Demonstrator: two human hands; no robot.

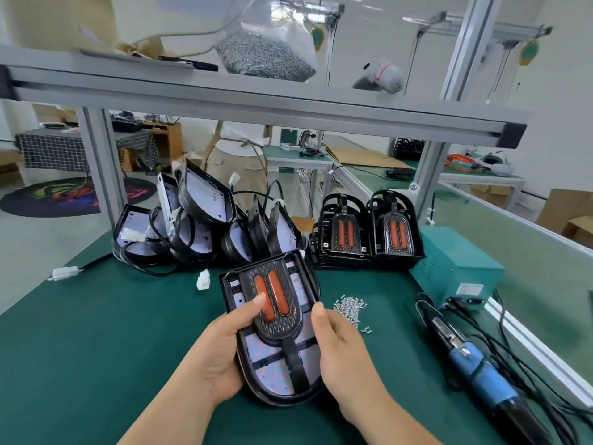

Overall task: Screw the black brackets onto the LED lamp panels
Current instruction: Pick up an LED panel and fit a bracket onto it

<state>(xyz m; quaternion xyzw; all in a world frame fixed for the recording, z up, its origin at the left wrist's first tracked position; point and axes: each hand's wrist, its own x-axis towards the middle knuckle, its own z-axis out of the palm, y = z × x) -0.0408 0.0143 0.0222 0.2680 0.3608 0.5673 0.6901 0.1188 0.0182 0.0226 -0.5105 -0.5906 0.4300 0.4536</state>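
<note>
Both hands closed on one LED lamp panel (pixel 279 342) with its black bracket (pixel 272 303) seated on top, held tilted just above the green mat (pixel 96 348): left hand (pixel 221 354) wraps the left rim, thumb pressing down on the bracket's orange lens; right hand (pixel 340 345) clamps the right rim, thumb on the edge. Looks light and stiff, a thin plastic shell, probably a bit slick; LED board face likely scratch-prone, so hold by the rim, not the board. Bracket appears only resting in place, so keep the thumb on it until screws go in. Left of the hands: open mat, plenty of room to set down. Behind, a loose pile of bare panels (pixel 192 226) with trailing cables and white connectors (pixel 202 280), a snag risk. Right of that, finished units stacked (pixel 369 232). Screws (pixel 348 308) scattered just beside the right hand; electric screwdriver (pixel 475 361) lies further right, its cables crowding the bench edge near the teal box (pixel 455 268).
</note>
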